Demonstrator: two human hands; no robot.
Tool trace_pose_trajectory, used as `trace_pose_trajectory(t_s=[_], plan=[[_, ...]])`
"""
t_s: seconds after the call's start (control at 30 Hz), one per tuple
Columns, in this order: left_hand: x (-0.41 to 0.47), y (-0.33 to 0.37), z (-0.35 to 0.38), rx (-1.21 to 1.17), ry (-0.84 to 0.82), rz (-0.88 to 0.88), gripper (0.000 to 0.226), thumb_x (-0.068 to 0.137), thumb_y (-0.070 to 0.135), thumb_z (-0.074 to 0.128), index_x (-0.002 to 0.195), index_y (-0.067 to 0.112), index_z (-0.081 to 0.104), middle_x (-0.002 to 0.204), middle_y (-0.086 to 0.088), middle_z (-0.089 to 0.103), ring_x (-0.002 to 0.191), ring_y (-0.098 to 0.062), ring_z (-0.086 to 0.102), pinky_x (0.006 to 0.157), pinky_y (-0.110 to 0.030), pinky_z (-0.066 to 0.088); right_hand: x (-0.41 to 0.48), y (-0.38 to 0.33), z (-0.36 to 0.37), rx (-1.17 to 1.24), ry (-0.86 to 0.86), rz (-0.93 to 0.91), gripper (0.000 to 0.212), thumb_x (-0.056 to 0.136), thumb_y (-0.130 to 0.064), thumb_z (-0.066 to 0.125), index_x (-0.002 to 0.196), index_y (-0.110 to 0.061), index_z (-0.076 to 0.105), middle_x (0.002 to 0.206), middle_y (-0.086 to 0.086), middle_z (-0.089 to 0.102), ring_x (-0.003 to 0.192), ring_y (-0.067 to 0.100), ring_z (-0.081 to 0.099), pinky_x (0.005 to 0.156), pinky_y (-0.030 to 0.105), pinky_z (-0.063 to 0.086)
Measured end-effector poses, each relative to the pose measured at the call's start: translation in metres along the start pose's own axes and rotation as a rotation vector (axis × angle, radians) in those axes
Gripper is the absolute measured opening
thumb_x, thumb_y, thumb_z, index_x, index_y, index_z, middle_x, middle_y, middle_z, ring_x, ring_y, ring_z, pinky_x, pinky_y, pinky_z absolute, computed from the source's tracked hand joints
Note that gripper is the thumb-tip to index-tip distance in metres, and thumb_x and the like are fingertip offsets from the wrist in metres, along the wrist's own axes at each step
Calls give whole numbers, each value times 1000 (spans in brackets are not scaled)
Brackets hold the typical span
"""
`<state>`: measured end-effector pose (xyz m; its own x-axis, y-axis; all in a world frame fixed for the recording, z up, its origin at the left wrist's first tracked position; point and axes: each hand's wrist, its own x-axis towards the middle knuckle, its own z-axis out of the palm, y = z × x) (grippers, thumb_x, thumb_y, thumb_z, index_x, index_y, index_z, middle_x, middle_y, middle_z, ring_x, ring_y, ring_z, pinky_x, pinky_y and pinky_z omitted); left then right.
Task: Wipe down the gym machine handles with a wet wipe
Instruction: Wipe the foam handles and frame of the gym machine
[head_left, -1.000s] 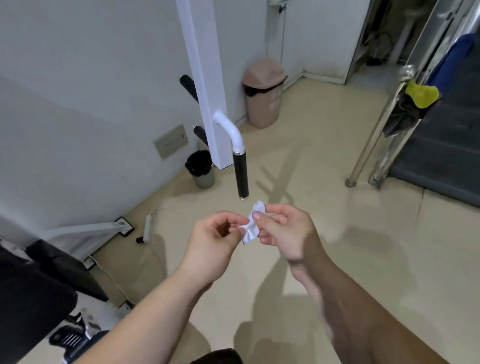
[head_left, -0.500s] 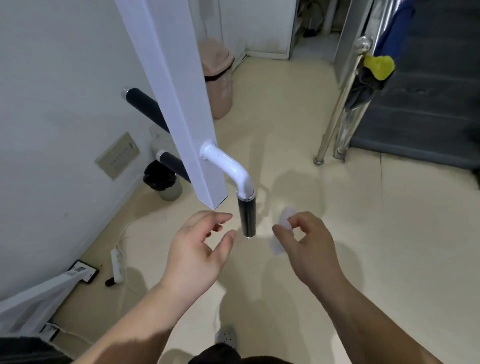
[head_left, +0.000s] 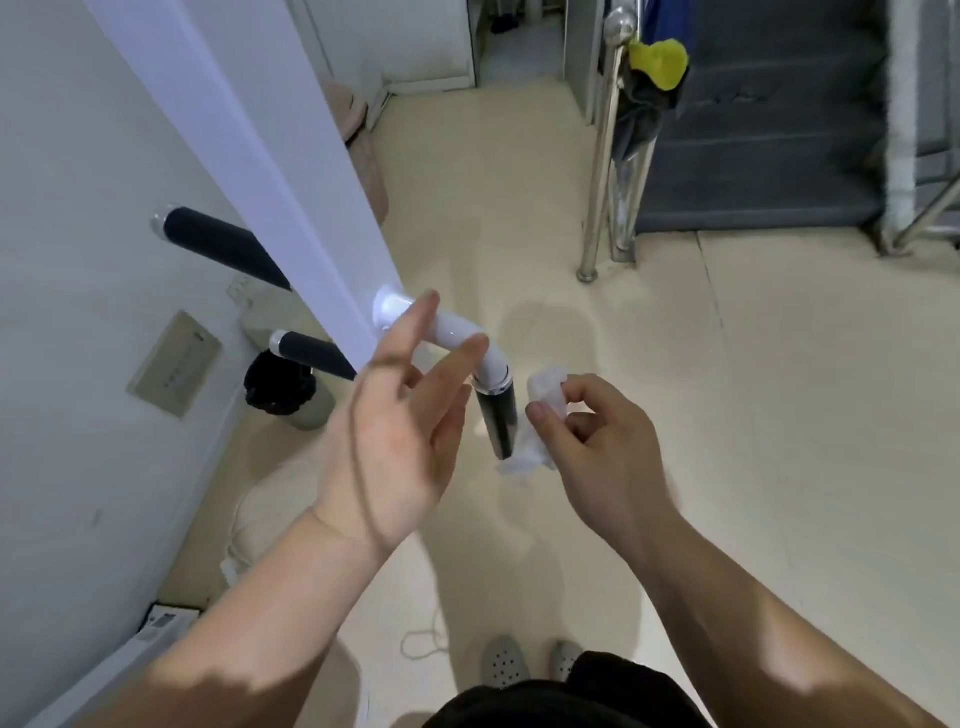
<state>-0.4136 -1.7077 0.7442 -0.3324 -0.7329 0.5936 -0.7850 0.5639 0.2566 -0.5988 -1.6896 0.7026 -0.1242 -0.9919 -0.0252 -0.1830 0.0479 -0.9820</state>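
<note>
White machine post (head_left: 270, 171) runs upper left to centre; its bent handle (head_left: 453, 332) hangs mid-frame. Left hand (head_left: 387, 441) hovers beside the bend, fingers (head_left: 410, 325) spread, released. Right hand (head_left: 602, 447) pinches the crumpled wet wipe (head_left: 544, 391) just right of the black grip (head_left: 497, 423); contact unclear. Judged: wiping barely started, two far handles (head_left: 218, 244) remaining. Versus 0.5 s ago: both hands nearer the handle.

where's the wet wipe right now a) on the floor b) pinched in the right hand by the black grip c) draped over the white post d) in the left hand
b: the right hand pinches the crumpled wet wipe beside the black grip; the left hand is open and holds nothing.
</note>
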Motion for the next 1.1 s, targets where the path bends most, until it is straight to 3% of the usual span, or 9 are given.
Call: trace_pose_trajectory(t_s=[0.13, 0.2, 0.3, 0.43, 0.5, 0.63, 0.83, 0.97, 1.1], plan=[[20, 8, -14, 34, -73, -79, 37, 94, 28, 62, 129, 30, 52, 153, -13, 41, 69, -21, 66, 61, -36, 58, 2, -1, 3, 232, -105, 23, 29, 99, -12, 49, 100, -27, 73, 70, -8, 75, 70, 5, 71, 69, 17, 52], [27, 8, -17, 26, -142, -105, 38, 94, 31, 65, 131, 31, 56, 149, -6, 46, 70, -14, 64, 68, -36, 57, 2, 4, 4, 252, -118, 11, 36, 95, -10, 46, 102, -34, 72, 75, -7, 76, 79, 3, 71, 77, 17, 54], [30, 4, -14, -14, -174, -144, 30, 95, 29, 63, 124, 28, 65, 136, -1, 53, 67, -5, 59, 72, -36, 55, 6, 12, 9, 226, -120, -65, 32, 95, -2, 60, 106, -28, 75, 90, -16, 71, 76, -5, 64, 72, 8, 45], [23, 8, -1, -27, -90, -186, 28, 96, 24, 64, 124, 25, 67, 137, -1, 51, 71, -10, 57, 77, -30, 52, 20, 27, 16, 120, -93, -149, 29, 84, -16, 79, 107, -33, 75, 96, -30, 65, 100, -4, 56, 86, 20, 44], [21, 12, 3, -52, -68, -202, 28, 96, 26, 63, 124, 26, 66, 139, 1, 49, 77, -15, 55, 77, -30, 52, 23, 30, 21, 176, -66, -123, 33, 82, -20, 82, 112, -32, 75, 106, -23, 67, 111, 2, 58, 94, 24, 46], [25, 13, 4, -88, -67, -214, 26, 94, 23, 66, 120, 24, 69, 132, 6, 48, 75, -18, 57, 76, -33, 53, 26, 26, 26, 313, -121, -149, 35, 84, -16, 79, 117, -26, 74, 112, -9, 74, 109, 6, 65, 97, 26, 49], [31, 11, 3, -110, -80, -188, 29, 91, 8, 71, 116, 22, 70, 127, 1, 52, 74, -6, 61, 74, -11, 47, 33, 21, 39, 213, -52, -258, 44, 82, -28, 72, 125, -20, 69, 116, -4, 73, 107, 7, 66, 94, 19, 48], [27, 6, 5, -143, -78, -184, 29, 92, 11, 70, 118, 23, 70, 129, -2, 53, 81, -9, 63, 78, -27, 53, 30, 50, 43, 120, -103, -178, 26, 83, -23, 77, 108, -27, 71, 98, -10, 72, 93, 6, 62, 78, 16, 45], [27, 5, 9, -183, -51, -188, 30, 93, 12, 69, 118, 27, 68, 130, 0, 53, 82, -8, 63, 78, -35, 55, 22, 57, 39, 224, -130, -60, 17, 84, -13, 77, 96, -25, 75, 86, -11, 72, 83, 2, 61, 72, 12, 42]])
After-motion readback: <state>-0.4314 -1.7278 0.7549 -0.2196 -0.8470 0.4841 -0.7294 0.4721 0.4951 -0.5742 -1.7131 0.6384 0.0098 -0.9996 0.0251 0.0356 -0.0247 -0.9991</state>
